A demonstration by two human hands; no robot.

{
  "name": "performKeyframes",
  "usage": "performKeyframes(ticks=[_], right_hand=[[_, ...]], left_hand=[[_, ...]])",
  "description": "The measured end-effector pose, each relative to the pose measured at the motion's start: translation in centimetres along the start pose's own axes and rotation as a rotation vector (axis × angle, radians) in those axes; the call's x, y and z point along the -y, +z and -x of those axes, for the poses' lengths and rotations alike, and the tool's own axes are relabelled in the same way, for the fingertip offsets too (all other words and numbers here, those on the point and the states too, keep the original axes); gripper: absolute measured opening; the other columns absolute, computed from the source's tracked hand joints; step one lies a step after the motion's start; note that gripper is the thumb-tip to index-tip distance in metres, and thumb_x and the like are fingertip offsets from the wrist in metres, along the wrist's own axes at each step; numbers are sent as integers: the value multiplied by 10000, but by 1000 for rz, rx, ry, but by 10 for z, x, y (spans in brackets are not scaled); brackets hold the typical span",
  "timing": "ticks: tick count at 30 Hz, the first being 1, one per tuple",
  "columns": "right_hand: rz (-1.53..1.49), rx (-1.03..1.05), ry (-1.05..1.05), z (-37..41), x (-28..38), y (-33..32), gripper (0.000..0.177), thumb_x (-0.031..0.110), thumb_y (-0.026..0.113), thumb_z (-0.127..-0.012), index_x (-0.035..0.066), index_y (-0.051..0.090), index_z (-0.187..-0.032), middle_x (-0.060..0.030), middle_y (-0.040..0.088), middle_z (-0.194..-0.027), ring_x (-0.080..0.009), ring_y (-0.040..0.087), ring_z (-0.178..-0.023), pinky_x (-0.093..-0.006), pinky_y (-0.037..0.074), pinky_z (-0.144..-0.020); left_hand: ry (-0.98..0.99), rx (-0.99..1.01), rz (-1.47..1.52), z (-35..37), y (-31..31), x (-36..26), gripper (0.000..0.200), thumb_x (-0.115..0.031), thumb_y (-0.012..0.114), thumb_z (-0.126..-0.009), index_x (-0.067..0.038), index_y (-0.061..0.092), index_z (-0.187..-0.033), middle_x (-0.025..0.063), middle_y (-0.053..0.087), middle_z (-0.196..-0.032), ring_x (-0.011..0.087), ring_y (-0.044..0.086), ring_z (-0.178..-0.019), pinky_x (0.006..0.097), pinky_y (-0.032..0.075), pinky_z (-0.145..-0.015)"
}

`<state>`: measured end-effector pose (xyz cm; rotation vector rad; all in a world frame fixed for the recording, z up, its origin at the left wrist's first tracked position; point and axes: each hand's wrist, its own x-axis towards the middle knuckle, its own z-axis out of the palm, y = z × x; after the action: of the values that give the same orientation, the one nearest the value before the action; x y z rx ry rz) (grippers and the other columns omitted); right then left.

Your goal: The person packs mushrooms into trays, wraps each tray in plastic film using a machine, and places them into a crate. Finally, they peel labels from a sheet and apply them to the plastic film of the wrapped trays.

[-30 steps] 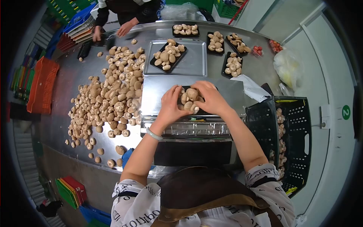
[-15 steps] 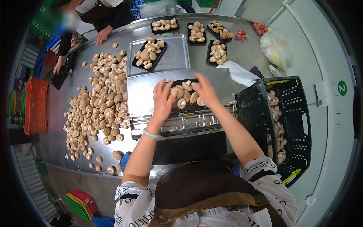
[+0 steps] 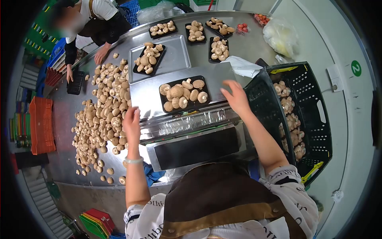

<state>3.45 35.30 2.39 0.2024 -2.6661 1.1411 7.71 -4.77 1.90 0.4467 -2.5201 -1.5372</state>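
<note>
A black tray (image 3: pixel 192 106) filled with brown mushrooms (image 3: pixel 176 91) rests on the metal top of a wrapping machine (image 3: pixel 139 95). To its left, my left hand (image 3: pixel 131 124) is empty with fingers stretched out, between the machine's edge and the big mushroom pile (image 3: pixel 109 107). My right hand (image 3: pixel 237 96) hovers off the tray's right side, thumb and fingers apart, holding nothing. Neither hand touches the tray. Clear film (image 3: pixel 193 122) runs along the machine's front, above a dark flat plate (image 3: pixel 197 148).
Behind the machine lies a grey metal tray (image 3: pixel 177 51) bearing another mushroom pack. Several filled packs (image 3: pixel 195 32) stand farther back. A dark crate (image 3: pixel 318 119) of mushrooms is at right. Across the table, a co-worker's hand (image 3: pixel 70 75) is at an empty black tray (image 3: pixel 75 84).
Both my hands have let go of the mushroom tray and moved apart, left hand to the left, right hand to the right. The view has shifted slightly. The co-worker's black tray has turned.
</note>
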Motion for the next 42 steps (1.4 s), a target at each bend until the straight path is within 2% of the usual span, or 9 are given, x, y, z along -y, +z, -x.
performKeyframes(ticks=[6, 11, 15, 22, 25, 29, 31, 39, 42], right_hand=[[566, 71, 95, 70, 9, -5, 372, 416, 706, -760, 47, 689, -717, -87, 586, -824, -281, 534, -883, -408, 398, -791], [252, 188, 110, 69, 1, 34, 293, 306, 660, -827, 28, 646, -738, -105, 615, -804, -292, 576, -819, -405, 417, -753], [-531, 511, 386, 57, 0, -29, 270, 202, 531, -931, 41, 546, -715, -66, 546, -651, -220, 507, -600, -302, 391, -590], [-1705, 60, 206, -20, 51, -49, 235, 219, 473, -989, 64, 458, -812, -133, 590, -852, -220, 527, -817, -355, 427, -837], [-1216, -36, 137, -74, 45, 5, 162, 167, 464, -989, 37, 488, -897, -180, 628, -1156, -247, 558, -1109, -365, 387, -1001], [-84, 158, 72, -96, -1, 85, 185, 192, 487, -955, 7, 486, -962, -225, 625, -874, -419, 589, -877, -449, 464, -754], [-8, 299, 82, -93, -9, 95, 202, 203, 516, -934, 7, 485, -970, -218, 630, -859, -410, 599, -831, -460, 464, -734], [-209, 659, 110, -58, -6, 56, 368, 360, 603, -901, 1, 658, -961, -172, 637, -817, -342, 599, -784, -403, 464, -718], [-178, 250, -247, -23, 0, 55, 362, 332, 553, -940, -23, 611, -894, -186, 608, -776, -370, 586, -771, -429, 449, -701]], left_hand=[[339, -149, -696, 73, -10, 24, 189, -187, 764, -726, -17, 683, -742, 126, 608, -717, 328, 550, -723, 425, 438, -671], [200, -39, -564, 68, 44, 19, 211, -224, 716, -779, -32, 647, -726, 131, 618, -744, 345, 548, -711, 419, 429, -674], [-193, 574, 175, 39, -7, -12, 247, -228, 595, -901, -40, 575, -742, 85, 632, -712, 217, 580, -683, 315, 438, -682], [-18, 494, 1142, -18, -20, -120, 148, -208, 519, -967, -65, 504, -931, 160, 641, -1009, 266, 607, -1020, 414, 439, -971], [147, 297, 887, -73, 43, -91, 172, -199, 474, -992, -43, 495, -922, 194, 608, -1180, 294, 520, -1207, 407, 362, -1071], [187, 307, -132, -99, 102, -17, 206, -218, 450, -991, -15, 482, -980, 174, 634, -934, 309, 587, -854, 365, 460, -795], [146, 399, -63, -103, 107, -6, 178, -189, 465, -996, -38, 514, -916, 26, 606, -876, 122, 538, -823, 264, 433, -757], [-461, 765, 316, -60, 71, -34, 368, -273, 485, -996, 37, 602, -1155, 71, 634, -1028, 128, 555, -911, 282, 447, -835], [-70, 630, 9, -33, 67, -16, 446, -339, 417, -1016, 48, 591, -881, 27, 524, -708, 131, 430, -701, 305, 405, -674]])
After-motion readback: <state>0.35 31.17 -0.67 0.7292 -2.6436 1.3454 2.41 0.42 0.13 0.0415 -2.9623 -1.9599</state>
